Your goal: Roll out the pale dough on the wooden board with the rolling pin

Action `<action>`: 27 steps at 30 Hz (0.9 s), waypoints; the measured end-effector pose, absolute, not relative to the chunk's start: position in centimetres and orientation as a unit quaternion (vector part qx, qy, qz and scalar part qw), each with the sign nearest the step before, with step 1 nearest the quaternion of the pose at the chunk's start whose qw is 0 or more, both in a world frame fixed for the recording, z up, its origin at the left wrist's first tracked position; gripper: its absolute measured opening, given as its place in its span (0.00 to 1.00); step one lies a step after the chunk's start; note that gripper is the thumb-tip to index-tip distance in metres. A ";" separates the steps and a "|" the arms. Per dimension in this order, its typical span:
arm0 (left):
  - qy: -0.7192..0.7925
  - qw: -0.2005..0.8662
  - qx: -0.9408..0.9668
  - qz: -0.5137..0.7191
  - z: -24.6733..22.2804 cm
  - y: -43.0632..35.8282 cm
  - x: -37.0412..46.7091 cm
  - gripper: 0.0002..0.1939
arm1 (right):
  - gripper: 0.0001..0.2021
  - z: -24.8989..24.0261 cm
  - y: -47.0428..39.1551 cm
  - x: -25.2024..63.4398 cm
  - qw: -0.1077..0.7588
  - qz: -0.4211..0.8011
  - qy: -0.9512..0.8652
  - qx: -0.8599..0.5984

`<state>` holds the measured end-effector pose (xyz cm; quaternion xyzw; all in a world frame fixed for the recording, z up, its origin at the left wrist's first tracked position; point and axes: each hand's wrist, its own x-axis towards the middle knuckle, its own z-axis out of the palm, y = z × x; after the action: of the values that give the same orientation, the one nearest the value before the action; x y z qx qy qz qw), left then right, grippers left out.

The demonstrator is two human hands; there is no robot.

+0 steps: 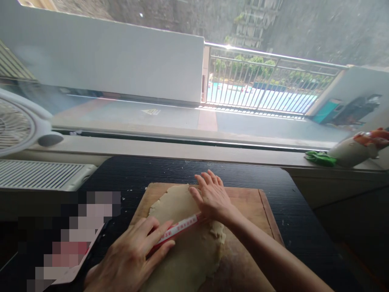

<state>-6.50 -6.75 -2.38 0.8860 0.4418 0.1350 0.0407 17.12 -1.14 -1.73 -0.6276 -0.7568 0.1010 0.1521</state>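
A sheet of pale dough, uneven at its edges, lies flat on a wooden board. Across the dough lies a slim rolling pin with a white, red-printed wrapping. My left hand is closed over its left end, the thumb and forefinger on either side of it. On the right end rests the palm of my right hand, its fingers stretched out and spread over the far edge of the dough. Both ends of the pin are hidden under my hands. Small torn folds show at the dough's right edge.
The board lies on a dark table dotted with white specks. To the left are a white fan, a ridged white panel and a blurred-out patch. A pale pot-like object and green cloth lie on the windowsill.
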 end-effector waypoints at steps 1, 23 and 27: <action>0.441 0.044 0.887 0.129 -2.4 -6.8 -6.5 0.20 | 0.26 -1.7 -1.3 17.1 0.153 0.101 -0.754 -0.631; 0.440 0.069 0.885 0.138 -2.0 -8.3 -5.5 0.15 | 0.22 -1.6 -4.0 17.8 0.136 0.081 -0.755 -0.636; 0.431 0.058 0.888 0.146 -2.1 -8.0 -5.4 0.16 | 0.21 -1.6 -3.1 17.6 0.134 0.081 -0.755 -0.637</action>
<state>-5.43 -7.95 -2.07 0.8883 0.4314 0.1462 0.0584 17.57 -3.06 -1.63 -0.6366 -0.7551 0.0811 0.1339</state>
